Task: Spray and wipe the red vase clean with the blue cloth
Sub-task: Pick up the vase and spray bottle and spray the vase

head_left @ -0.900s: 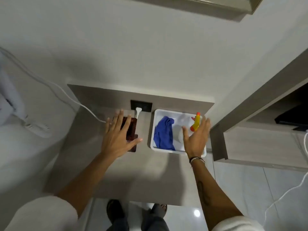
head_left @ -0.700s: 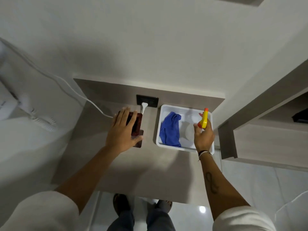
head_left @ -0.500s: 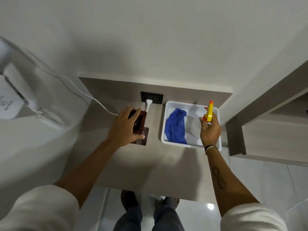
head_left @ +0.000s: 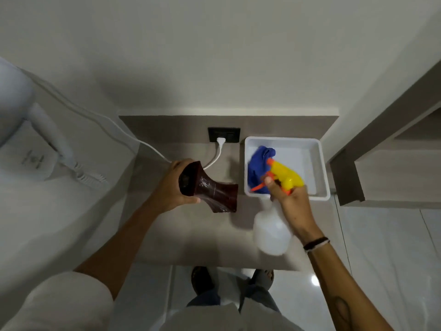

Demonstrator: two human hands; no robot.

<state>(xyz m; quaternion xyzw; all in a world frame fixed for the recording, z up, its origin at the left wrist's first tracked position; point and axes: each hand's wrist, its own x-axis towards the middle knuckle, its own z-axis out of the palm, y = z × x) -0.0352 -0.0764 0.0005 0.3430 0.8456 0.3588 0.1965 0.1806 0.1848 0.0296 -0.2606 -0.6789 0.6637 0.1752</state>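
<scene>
A dark red vase [head_left: 210,187] with a narrow waist is held tilted on its side above the grey shelf [head_left: 202,235], and my left hand [head_left: 171,187] grips it near its mouth. Just right of the vase, my right hand [head_left: 293,206] holds a spray bottle [head_left: 274,225] with a clear body and a yellow and orange head, its nozzle turned left. The blue cloth [head_left: 259,166] lies crumpled in the left half of a white tray [head_left: 319,168] at the back right, partly hidden by the spray head.
A black wall socket [head_left: 224,134] with a white plug and cable sits behind the vase. A white wall-mounted hair dryer [head_left: 35,144] hangs at the left. A wooden cabinet [head_left: 393,173] stands close on the right. My feet show on the tiled floor below the shelf edge.
My left hand has lifted the vase off the shelf and tipped it sideways. My right hand has pulled the spray bottle out of the tray and turned it towards the vase.
</scene>
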